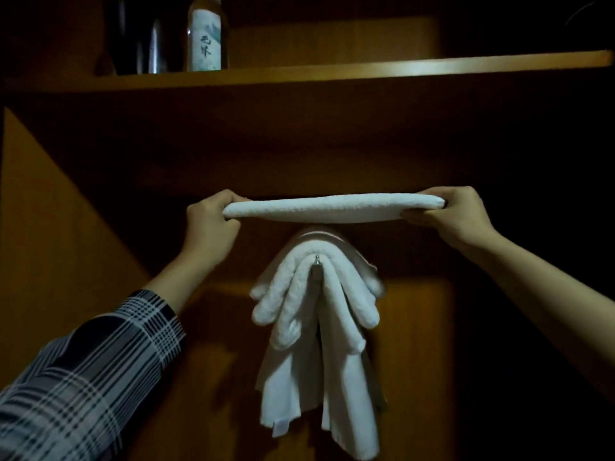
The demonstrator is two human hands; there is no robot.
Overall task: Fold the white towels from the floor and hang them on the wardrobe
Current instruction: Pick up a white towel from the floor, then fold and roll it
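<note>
Towel (332, 207) folded, held level just above the rod (317, 261), left hand (209, 224) and right hand (456, 214) gripping its ends, fingers curled round the cloth. Hang step; next, probably lower it centred over the hung towels (316, 311). Dark wooden wardrobe (50, 244); bottle (205, 34) on shelf (366, 69).
</note>
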